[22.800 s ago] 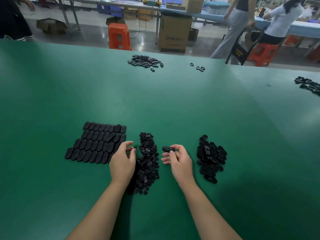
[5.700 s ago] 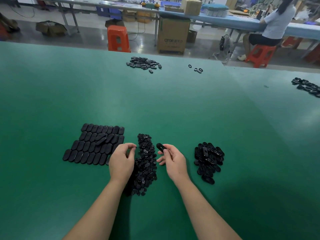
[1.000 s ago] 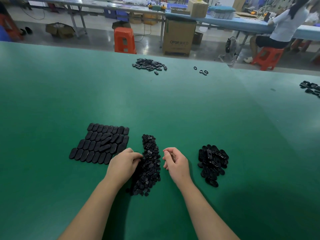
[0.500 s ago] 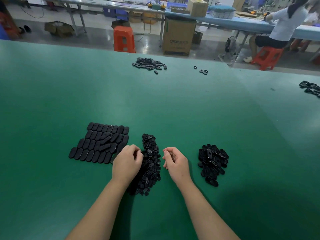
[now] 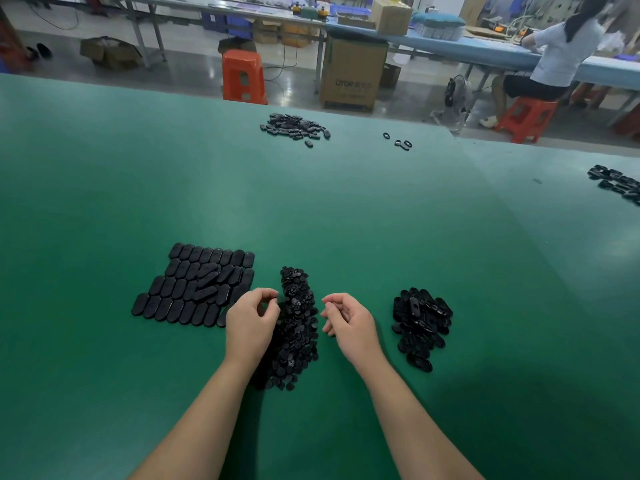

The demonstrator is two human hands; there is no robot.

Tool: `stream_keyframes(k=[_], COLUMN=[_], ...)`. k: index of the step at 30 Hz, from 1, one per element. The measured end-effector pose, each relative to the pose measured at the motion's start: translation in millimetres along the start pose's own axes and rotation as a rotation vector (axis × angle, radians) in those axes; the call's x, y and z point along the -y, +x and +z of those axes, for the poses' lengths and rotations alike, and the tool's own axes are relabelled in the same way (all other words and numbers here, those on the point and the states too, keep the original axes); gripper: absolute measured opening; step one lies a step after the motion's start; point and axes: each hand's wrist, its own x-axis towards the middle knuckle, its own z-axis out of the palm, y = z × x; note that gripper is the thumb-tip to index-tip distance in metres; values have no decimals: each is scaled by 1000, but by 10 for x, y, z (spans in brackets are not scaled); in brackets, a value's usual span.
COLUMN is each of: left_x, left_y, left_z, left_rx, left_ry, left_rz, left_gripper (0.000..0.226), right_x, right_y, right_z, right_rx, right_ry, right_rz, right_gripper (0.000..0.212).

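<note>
On the desk (image 5: 311, 209) we log: left hand (image 5: 251, 323) partly covering the small-parts pile (image 5: 298, 289), right hand (image 5: 349, 323) beside it, fingers (image 5: 334, 300) curled, hold uncertain; tiled ovals (image 5: 197, 282) left, loose ovals (image 5: 420, 320) right.

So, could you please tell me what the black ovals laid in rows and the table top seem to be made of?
Ovals: probably moulded plastic, matt black with soft highlights on rounded edges. Table top: likely a green rubber or vinyl mat, smooth, with a dull, broad sheen from the lights.

Bare forearms (image 5: 207, 414) lead to the bare left hand (image 5: 250, 323) and right hand (image 5: 350, 325).
</note>
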Motion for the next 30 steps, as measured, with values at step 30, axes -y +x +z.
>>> stream_keyframes(k=[30], left_x=[-35], left_y=[-20], left_z=[0], left_rx=[-24], left_ry=[4], left_rz=[-4], left_gripper=[12], right_x=[-136], right_y=[301], right_z=[-1336], right_rx=[-277], right_ry=[-562], right_rz=[263], right_gripper=[26])
